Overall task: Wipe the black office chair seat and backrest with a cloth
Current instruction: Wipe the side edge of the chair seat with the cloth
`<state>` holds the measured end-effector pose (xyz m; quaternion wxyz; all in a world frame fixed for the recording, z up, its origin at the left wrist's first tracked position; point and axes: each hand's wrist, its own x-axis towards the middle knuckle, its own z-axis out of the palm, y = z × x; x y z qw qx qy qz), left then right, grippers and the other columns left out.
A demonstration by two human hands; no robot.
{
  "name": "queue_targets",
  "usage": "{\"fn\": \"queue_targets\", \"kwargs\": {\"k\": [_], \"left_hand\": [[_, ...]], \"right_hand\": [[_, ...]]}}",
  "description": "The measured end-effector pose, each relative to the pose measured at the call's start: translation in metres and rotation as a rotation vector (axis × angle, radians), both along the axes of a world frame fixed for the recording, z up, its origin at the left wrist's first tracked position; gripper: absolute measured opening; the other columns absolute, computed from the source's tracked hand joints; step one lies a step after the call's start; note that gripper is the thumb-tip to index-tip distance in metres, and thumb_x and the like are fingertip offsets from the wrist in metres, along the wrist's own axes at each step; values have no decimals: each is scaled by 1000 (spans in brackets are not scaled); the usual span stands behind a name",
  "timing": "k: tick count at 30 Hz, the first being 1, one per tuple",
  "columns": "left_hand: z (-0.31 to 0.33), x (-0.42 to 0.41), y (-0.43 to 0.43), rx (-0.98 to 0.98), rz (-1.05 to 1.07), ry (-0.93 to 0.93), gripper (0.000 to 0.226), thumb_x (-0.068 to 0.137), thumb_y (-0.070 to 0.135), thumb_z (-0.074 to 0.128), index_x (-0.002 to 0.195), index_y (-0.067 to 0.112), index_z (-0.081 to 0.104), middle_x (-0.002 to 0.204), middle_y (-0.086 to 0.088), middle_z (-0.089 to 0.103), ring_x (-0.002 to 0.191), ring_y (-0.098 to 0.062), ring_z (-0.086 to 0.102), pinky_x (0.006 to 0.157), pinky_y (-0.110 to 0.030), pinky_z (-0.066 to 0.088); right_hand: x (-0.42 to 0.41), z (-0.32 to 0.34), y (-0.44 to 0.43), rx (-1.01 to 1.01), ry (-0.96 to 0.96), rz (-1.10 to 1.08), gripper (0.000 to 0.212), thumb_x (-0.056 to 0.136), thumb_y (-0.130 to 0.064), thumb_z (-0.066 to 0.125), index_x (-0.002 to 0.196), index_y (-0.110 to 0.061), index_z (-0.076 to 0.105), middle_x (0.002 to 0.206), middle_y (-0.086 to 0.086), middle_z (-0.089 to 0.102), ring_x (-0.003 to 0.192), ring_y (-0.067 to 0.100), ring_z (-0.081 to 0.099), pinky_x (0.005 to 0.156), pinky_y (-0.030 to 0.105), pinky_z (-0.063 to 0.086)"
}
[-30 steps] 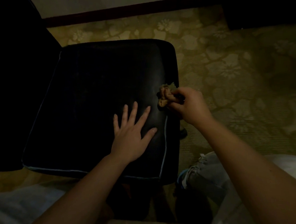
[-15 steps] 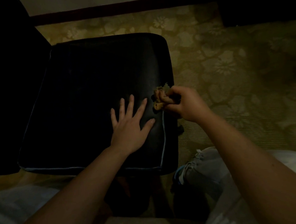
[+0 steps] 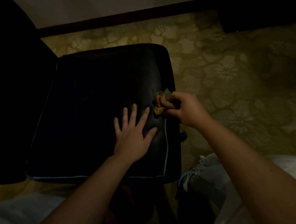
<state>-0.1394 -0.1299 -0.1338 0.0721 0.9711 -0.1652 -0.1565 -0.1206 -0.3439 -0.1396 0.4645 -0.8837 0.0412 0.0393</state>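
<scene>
Wiping stalled at the seat's right rim, cloth bunched small.
Right hand (image 3: 187, 109) pinches the wadded cloth (image 3: 160, 104) in curled fingers at the seat's (image 3: 91, 106) 3 o'clock rim. Left hand (image 3: 133, 135) lies spread flat on the cushion, just beside, at the cloth's 7 o'clock. Risk, judged: the wad is so small that knuckles rather than cloth rub the leather, or it slips over the rim onto the carpet (image 3: 228, 72). Versus 1.0 s ago: both hands keep the same spots, only the view has shifted.

Dim carpeted room, office or hotel-like, floral-patterned carpet (image 3: 227, 69), dark skirting board (image 3: 121, 21), pale wall (image 3: 120, 4), black chair seat (image 3: 99, 97)
</scene>
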Motion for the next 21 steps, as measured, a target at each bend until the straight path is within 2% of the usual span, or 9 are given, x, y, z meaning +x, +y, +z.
{"fn": "queue_targets", "kwargs": {"k": [2,6,10,14,15,21], "left_hand": [[0,0,-1,-9,4,-7,67,96,67,21,153,47,-6,164,5,-21,149,-20,-24,119,-51,-14],[0,0,-3,-5,8,3,67,96,67,22,153,47,-7,163,6,-22,148,-20,-26,118,-51,-15],[-1,1,-2,4,7,7,67,96,68,21,152,48,-8,163,6,-23,148,-19,-26,119,-52,-15],[-1,3,-3,23,14,15,67,95,69,20,152,48,-9,162,6,-25,148,-20,-27,119,-53,-14],[0,3,-4,25,14,15,67,96,68,20,152,48,-9,162,5,-25,148,-21,-27,119,-53,-14],[0,6,-11,20,34,20,67,97,67,20,152,47,-10,162,5,-25,148,-22,-27,118,-53,-15]], "right_hand": [[-6,1,-2,14,8,37,29,77,-19,82,98,-26,63,84,-16,61,81,1,61,69,17,46],[-10,2,-3,7,14,65,30,75,-22,83,92,-31,60,82,-18,60,80,-3,58,66,16,43],[-6,0,0,-7,-11,41,27,77,-18,81,98,-23,65,86,-13,62,85,7,62,69,15,45],[4,-5,5,-50,-65,-57,30,77,-20,81,103,-16,67,97,0,67,90,16,63,80,35,53],[6,-6,5,-48,-74,-72,30,77,-20,81,103,-16,67,97,1,67,90,17,63,81,37,53],[4,-3,1,4,-26,-66,25,77,-20,82,95,-22,64,90,-4,65,85,11,62,71,23,48]]}}
